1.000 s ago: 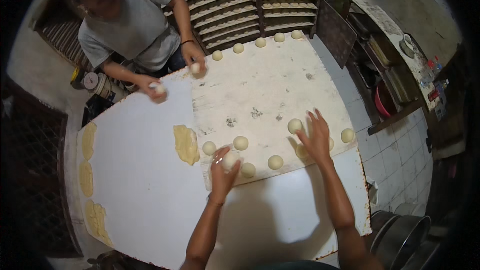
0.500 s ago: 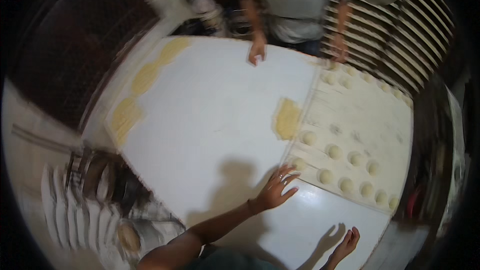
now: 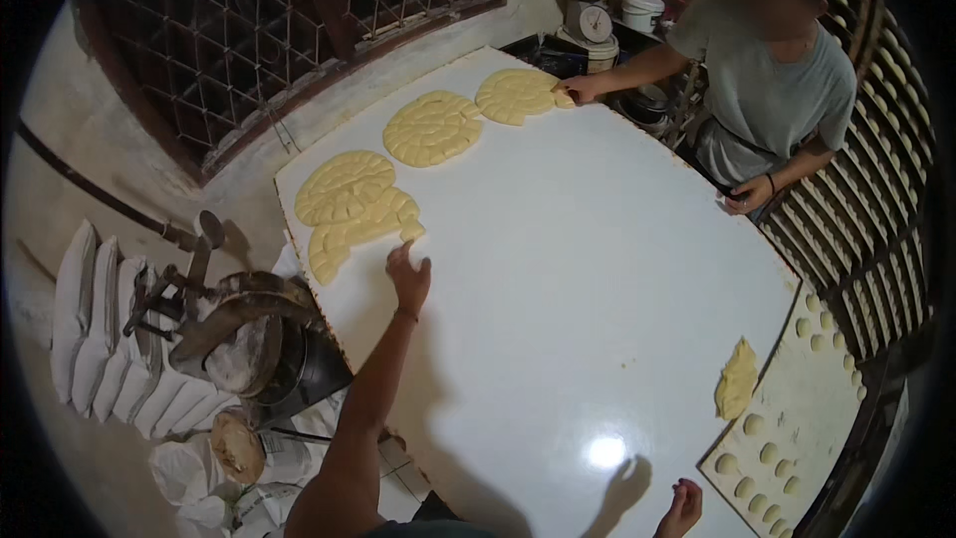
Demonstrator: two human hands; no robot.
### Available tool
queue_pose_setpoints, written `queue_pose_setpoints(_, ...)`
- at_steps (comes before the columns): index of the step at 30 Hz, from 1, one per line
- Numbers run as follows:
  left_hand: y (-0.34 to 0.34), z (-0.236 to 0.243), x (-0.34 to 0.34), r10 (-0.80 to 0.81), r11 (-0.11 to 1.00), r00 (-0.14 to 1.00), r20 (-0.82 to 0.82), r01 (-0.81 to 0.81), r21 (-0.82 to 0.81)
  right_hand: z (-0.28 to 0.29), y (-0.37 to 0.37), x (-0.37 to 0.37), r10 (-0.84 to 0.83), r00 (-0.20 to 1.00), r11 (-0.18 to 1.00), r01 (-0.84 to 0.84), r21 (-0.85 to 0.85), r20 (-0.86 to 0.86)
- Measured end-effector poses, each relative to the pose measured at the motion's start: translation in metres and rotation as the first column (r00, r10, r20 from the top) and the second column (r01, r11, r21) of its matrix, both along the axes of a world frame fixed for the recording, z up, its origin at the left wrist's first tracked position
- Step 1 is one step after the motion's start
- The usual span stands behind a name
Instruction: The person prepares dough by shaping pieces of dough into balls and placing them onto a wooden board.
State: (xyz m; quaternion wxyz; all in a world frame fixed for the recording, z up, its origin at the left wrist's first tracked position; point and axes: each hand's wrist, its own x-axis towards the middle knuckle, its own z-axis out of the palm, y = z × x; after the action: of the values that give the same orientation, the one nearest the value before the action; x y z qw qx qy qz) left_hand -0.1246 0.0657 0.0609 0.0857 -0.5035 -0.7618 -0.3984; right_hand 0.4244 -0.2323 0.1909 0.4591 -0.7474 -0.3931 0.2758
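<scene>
My left hand point(image 3: 409, 277) reaches to the near end of a partly broken-up round of dough point(image 3: 357, 231). Its fingers and thumb are apart, the fingertips just short of or touching a loose dough piece point(image 3: 411, 229). My right hand point(image 3: 681, 510) hovers over the near right edge of the white table point(image 3: 558, 289), fingers loosely bent, with nothing seen in it. More scored dough rounds lie along the far left side: one beside the broken one point(image 3: 344, 184), one in the middle point(image 3: 431, 130) and one farther back point(image 3: 516, 97). An irregular dough lump point(image 3: 737, 379) rests at the right.
A floured board point(image 3: 812, 379) with several dough balls adjoins the table's right side. Across the table a co-worker's hand point(image 3: 580, 90) touches the farthest round. Racks of dough balls point(image 3: 846, 239) stand at the right; a machine point(image 3: 249, 329) and white sacks point(image 3: 110, 339) are at the left.
My view has swung left. My left hand has gone from beside the floured board to the dough at the left. The co-worker's hand now touches the far round.
</scene>
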Motion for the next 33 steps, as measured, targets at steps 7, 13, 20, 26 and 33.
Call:
queue_pose_setpoints(7, 0.137, 0.003, -0.091, -0.215, 0.608, 0.968, -0.132, 0.026, -0.793, 0.025, 0.022, -0.06, -0.084, 0.995, 0.994, 0.087, -0.06, 0.059)
queue_pose_setpoints(13, 0.115, 0.007, -0.073, -0.449, 0.605, 0.893, 0.029, 0.328, -0.725, 0.015, 0.031, -0.111, -0.165, 0.986, 0.986, 0.165, 0.0, -0.022)
queue_pose_setpoints(20, -0.151, 0.075, 0.196, -0.646, -0.343, -0.096, 0.758, 0.923, -0.175, -0.03, 0.033, -0.158, -0.123, 0.59, 0.986, -0.021, -0.168, -0.798)
queue_pose_setpoints(26, -0.267, 0.114, 0.314, -0.637, -0.573, -0.355, 0.684, 0.812, -0.111, -0.054, -0.121, -0.049, -0.46, 0.743, 0.873, 0.479, -0.094, -0.486)
queue_pose_setpoints(33, -0.288, 0.056, 0.395, -0.907, -0.422, -0.366, 0.21, 0.767, -0.484, -0.097, -0.281, 0.036, -0.378, 0.68, 0.876, 0.483, 0.004, 0.628)
